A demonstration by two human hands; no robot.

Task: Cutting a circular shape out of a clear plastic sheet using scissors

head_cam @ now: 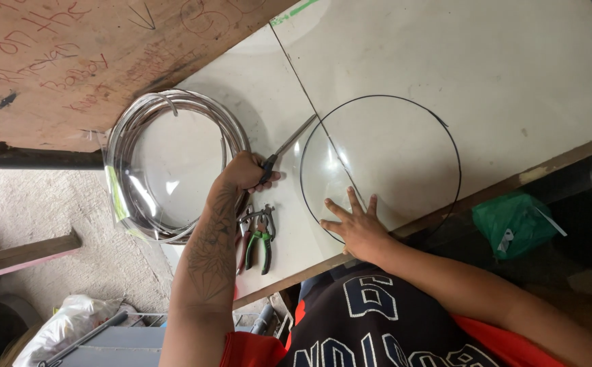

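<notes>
My left hand (243, 171) grips the dark handle of a screwdriver (288, 144), whose metal shaft points up and to the right across the white tabletop (405, 54). Just beyond its tip lies a clear round disc with a thin dark rim (405, 146). My right hand (357, 228) rests flat, fingers spread, on the near edge of that disc. A coil of silvery wire (129, 143) lies to the left, touching my left hand. Two pliers with green and red handles (258, 238) lie below my left hand.
A brown board with red handwriting (72, 54) covers the upper left. A green plastic bag (513, 221) lies beyond the table's right edge. A concrete floor, a white bag (65, 326) and a wooden plank (17, 255) are at lower left.
</notes>
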